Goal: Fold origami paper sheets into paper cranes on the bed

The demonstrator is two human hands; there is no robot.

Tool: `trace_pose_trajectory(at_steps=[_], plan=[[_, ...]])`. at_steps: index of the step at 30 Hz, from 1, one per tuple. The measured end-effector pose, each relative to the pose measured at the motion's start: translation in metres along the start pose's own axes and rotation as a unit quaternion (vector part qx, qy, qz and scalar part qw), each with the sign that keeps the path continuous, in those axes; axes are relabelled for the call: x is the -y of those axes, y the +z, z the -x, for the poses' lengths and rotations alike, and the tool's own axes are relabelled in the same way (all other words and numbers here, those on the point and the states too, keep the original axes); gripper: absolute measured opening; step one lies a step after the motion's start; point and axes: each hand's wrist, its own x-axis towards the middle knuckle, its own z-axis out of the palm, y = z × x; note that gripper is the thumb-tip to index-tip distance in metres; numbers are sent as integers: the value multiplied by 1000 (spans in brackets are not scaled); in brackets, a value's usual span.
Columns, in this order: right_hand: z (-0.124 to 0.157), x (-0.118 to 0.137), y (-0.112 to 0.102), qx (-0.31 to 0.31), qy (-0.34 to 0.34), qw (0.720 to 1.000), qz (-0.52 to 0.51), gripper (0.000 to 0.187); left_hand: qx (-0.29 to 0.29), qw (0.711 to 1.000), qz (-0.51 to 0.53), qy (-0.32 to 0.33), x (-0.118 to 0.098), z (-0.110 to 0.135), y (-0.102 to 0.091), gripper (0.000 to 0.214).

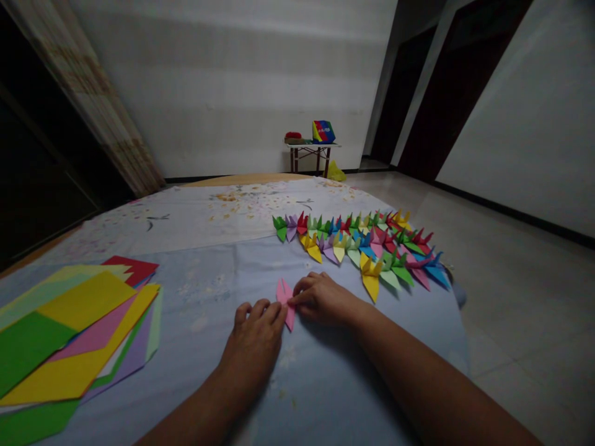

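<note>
A narrow pink folded paper (285, 291) lies on the blue cloth between my hands, with a slit splitting its far end and a point at the near end. My right hand (320, 298) pinches its right edge with thumb and forefinger, the other fingers curled. From the left, my left hand (258, 331) is closed against the paper's lower left side, fingers bent and fingertips on it. Its thumb is mostly hidden. Beyond my right hand stand several rows of folded paper cranes (370, 275) in many colours, close together.
A pile of coloured paper sheets (100, 297) lies at the left of the table. The flowered tablecloth (195, 214) covers the far part. Against the back wall, a small table (309, 147) bears a colourful box (323, 131). A yellow bag (335, 172) is on the floor.
</note>
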Motion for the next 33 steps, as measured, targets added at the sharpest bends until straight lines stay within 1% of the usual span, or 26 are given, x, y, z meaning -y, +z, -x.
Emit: trace_pose_trajectory(at_steps=[4,8,12,18,23,25,27,31,33], plan=[[0,-2,1,-3,-5,1000,-23,25,2,1000,-1,-2,0,1,0,39],[0,-4,4,-8,-7,999,-33,26,-4,1000,-3,-5,0,2,5,42],[-1,-6,8,-16,8,999,-45,25,-10,1000,8,-4,0,2,9,44],[-4,-1,6,-10,27,999,-28,22,-2,999,42,-30,-5,1,2,42],[1,-5,7,-34,15,998,-48,22,-31,997,67,-30,-1,4,2,48],[1,-8,8,-43,6,997,-56,22,-30,998,57,-29,0,5,4,50],[1,-8,8,-40,3,998,-55,19,-23,999,37,-25,-1,5,7,47],[-1,-3,5,-21,16,999,-30,16,-21,999,21,-17,-2,4,8,45],[-1,0,4,-26,21,999,-26,18,-15,999,29,-22,-2,4,6,46]])
